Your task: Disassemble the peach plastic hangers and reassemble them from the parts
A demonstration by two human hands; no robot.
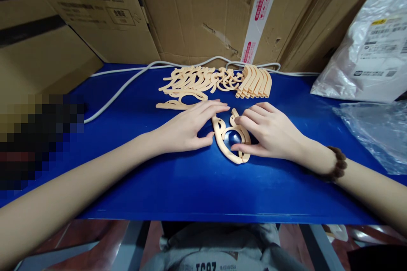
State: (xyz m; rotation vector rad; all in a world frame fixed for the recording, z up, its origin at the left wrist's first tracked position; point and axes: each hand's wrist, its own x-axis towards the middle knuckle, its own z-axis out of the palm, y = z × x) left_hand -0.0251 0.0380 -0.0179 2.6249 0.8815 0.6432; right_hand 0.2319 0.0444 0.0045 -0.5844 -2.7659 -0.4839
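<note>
Two curved beige plastic pieces (226, 139) lie together on the blue table (197, 190), forming a loop. My left hand (190, 126) rests flat beside them with fingers stretched out, its fingertips over the upper end of the left piece. My right hand (269, 129) touches the right piece, thumb and fingers lightly pressing its edge. Behind both hands lies a loose pile of the same beige pieces (193, 82), and a neat fanned stack of them (256, 81) sits at its right end.
Cardboard boxes (197, 12) stand along the table's back edge. A white cable (127, 84) runs across the back left. A silver-white plastic bag (369, 46) and a clear bag (378, 131) lie at the right. A brown bead bracelet (337, 165) is on my right wrist.
</note>
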